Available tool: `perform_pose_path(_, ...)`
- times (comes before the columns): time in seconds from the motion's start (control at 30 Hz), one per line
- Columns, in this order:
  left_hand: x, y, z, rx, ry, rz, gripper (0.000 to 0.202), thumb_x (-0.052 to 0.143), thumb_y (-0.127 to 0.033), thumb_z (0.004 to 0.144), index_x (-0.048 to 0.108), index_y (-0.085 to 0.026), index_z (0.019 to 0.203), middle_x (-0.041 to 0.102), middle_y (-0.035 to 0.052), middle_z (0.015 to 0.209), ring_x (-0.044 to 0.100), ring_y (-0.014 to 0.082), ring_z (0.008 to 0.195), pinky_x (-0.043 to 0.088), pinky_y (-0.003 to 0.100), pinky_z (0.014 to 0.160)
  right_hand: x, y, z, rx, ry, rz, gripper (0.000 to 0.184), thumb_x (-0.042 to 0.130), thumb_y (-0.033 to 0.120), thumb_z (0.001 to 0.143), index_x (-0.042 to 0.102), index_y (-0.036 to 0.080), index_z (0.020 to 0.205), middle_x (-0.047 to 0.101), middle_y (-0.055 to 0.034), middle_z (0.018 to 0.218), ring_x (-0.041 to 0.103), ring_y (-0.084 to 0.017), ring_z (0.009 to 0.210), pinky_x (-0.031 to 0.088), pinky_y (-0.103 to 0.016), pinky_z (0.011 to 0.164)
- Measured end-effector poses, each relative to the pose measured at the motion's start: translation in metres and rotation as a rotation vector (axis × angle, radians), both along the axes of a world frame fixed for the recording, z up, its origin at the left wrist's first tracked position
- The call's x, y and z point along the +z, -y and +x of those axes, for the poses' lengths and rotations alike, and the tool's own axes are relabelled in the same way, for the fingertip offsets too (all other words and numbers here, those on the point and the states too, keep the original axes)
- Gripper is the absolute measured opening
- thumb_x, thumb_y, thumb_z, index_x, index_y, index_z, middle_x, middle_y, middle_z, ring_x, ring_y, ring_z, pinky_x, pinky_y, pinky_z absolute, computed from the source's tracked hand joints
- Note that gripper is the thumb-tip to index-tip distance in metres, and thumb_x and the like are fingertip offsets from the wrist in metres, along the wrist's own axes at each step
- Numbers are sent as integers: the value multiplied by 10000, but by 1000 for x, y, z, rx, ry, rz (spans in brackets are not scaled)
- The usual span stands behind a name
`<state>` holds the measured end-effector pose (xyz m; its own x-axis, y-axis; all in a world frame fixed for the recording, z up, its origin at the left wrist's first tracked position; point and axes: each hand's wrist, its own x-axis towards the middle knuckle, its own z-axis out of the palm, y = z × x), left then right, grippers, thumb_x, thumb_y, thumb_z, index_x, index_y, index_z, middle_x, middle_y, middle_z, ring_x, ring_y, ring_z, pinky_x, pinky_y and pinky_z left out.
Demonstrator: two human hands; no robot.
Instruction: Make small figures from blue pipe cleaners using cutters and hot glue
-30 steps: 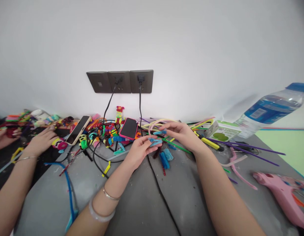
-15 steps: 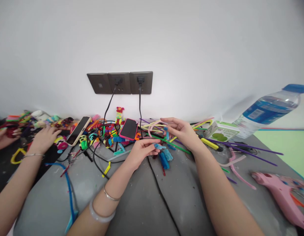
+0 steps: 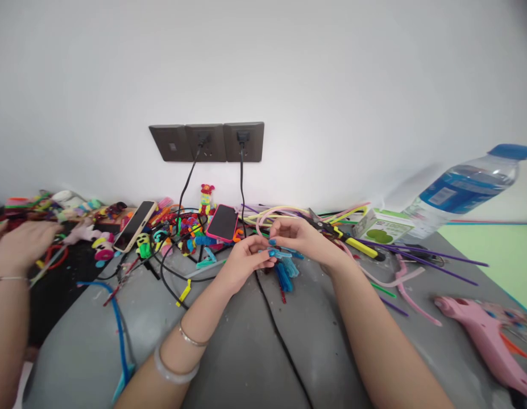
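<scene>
My left hand (image 3: 248,258) is closed, its thumb and fingers pinching a small piece of light-blue pipe cleaner (image 3: 282,255). My right hand (image 3: 299,241) is right beside it, thumb and forefinger pressed together close to the left fingertips; whatever lies between them is too small to make out. Below the hands, blue pipe cleaner bundles (image 3: 284,278) lie on the grey table (image 3: 241,352). Behind my right hand runs a curved pale-pink pipe cleaner (image 3: 267,216).
A pink-cased phone (image 3: 223,222) and a small bear figure (image 3: 207,197) stand near the wall. To the right are a yellow-and-black tool (image 3: 361,247), a juice box (image 3: 385,226), a water bottle (image 3: 463,190) and a pink glue gun (image 3: 487,341). A black cord (image 3: 276,329) crosses the table; another person's hand (image 3: 22,244) is far left.
My right hand has moved left and down, its fingertips now beside my left ones. The yellow-and-black tool behind it shows more. The other person's near hand has shifted left.
</scene>
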<state>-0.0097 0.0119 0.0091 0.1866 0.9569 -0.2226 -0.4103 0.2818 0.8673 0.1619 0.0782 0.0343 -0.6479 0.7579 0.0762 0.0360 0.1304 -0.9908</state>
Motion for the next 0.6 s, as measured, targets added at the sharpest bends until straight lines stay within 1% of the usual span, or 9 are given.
perform_pose_path(0.1, 1, 0, 1, 4, 32, -17, 503, 937, -329, 526, 622, -152, 877, 672, -22, 724, 697, 124, 658, 568, 223, 642, -2, 1, -3, 6, -46, -35, 290, 776, 379, 745, 567, 192, 818, 575, 17, 781, 563, -124, 707, 461, -261, 685)
perform_pose_path(0.27, 1, 1, 1, 7, 24, -7, 518, 936, -324, 530, 614, -150, 896, 673, -21, 741, 696, 118, 648, 573, 219, 641, -2, 3, -5, 36, -11, -67, 341, 790, 404, 730, 530, 184, 726, 551, 28, 716, 530, -104, 627, 438, -238, 604)
perform_pose_path(0.47, -2, 0, 1, 15, 12, 14, 489, 929, -323, 541, 640, -144, 893, 676, -8, 773, 698, 120, 658, 577, 226, 648, -6, 2, -6, 18, 10, -59, 333, 786, 402, 736, 542, 177, 714, 562, 22, 704, 533, -104, 621, 434, -238, 601)
perform_pose_path(0.53, -2, -1, 1, 30, 5, 25, 477, 924, -327, 550, 645, -145, 893, 675, -5, 770, 694, 120, 658, 574, 228, 645, -7, 1, -6, 19, 21, -47, 332, 771, 426, 748, 555, 175, 723, 572, 16, 706, 533, -110, 624, 431, -244, 605)
perform_pose_path(0.6, -3, -1, 1, 49, -5, 39, 463, 920, -328, 557, 649, -146, 886, 672, -2, 775, 687, 121, 661, 573, 235, 648, -6, 1, -6, 19, 48, 0, 339, 722, 463, 791, 575, 168, 709, 558, 15, 677, 503, -109, 607, 402, -243, 586)
